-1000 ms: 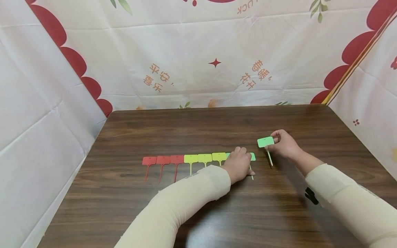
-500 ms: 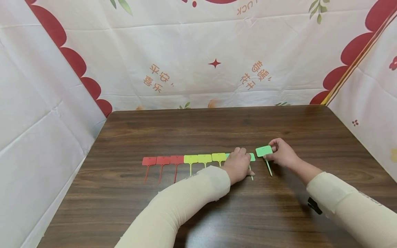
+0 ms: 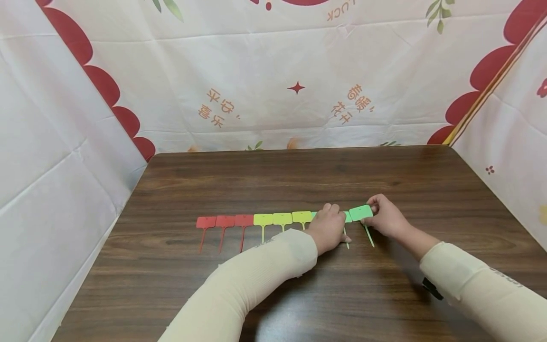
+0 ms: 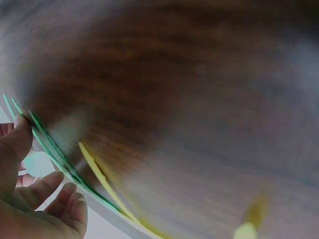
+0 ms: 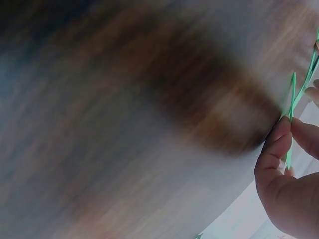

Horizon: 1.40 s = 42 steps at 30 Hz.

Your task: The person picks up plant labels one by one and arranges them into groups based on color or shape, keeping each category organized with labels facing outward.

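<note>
A row of T-shaped plastic plant labels lies on the table: red labels (image 3: 225, 221) at left, yellow labels (image 3: 263, 219) in the middle, then green labels (image 3: 348, 217). My left hand (image 3: 328, 228) rests over the green part and hides some of it. Its thumb touches a thin green stem (image 4: 42, 142) in the left wrist view, with the other fingers bent apart from the thumb. My right hand (image 3: 388, 217) pinches one more green label (image 3: 360, 213) by its right edge between thumb and fingers. That label tilts slightly, its left edge at the row's right end; contact is unclear.
The dark wood-grain table (image 3: 273, 183) carries the row across its middle. White printed cloth (image 3: 273, 61) hangs behind it and at both sides. My left sleeve (image 3: 252, 285) crosses in front of the row and covers some yellow stems.
My right hand has come toward me and slightly left, bringing the green label from beyond the row to its right end. My left hand has stayed in place.
</note>
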Tool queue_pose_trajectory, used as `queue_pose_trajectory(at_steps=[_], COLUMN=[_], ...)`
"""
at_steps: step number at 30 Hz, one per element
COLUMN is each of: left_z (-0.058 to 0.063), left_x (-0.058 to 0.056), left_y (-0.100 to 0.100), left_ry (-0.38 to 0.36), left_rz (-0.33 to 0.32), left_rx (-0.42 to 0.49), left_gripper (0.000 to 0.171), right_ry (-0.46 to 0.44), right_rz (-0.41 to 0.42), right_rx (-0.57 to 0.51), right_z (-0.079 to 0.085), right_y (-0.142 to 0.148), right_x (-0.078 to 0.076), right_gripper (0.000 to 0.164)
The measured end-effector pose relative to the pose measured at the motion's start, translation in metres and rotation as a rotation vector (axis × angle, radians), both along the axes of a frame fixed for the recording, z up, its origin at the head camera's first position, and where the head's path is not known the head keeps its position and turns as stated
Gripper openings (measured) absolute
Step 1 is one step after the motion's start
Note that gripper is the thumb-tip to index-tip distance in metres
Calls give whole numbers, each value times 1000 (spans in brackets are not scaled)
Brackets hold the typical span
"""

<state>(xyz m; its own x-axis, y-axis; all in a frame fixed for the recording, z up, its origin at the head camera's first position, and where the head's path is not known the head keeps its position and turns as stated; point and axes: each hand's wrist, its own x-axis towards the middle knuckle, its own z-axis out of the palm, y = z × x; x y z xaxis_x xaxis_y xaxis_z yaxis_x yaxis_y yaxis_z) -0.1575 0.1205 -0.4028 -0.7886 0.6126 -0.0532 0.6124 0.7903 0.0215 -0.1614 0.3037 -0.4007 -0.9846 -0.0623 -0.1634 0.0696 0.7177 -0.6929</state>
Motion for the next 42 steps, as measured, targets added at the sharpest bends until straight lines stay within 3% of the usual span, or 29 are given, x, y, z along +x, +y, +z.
queue_pose_trajectory(at_steps=[12,42], left_z=[-4,-8], left_x=[-1,-3], left_y=[1,2], left_ry=[1,4], left_rz=[1,3], left_rx=[8,12], left_gripper=[48,48], right_ry=[34,51], right_rz=[-31,-27], right_rx=[77,145], right_z=[0,0], right_y=[-7,-6], right_x=[5,9], right_gripper=[46,41])
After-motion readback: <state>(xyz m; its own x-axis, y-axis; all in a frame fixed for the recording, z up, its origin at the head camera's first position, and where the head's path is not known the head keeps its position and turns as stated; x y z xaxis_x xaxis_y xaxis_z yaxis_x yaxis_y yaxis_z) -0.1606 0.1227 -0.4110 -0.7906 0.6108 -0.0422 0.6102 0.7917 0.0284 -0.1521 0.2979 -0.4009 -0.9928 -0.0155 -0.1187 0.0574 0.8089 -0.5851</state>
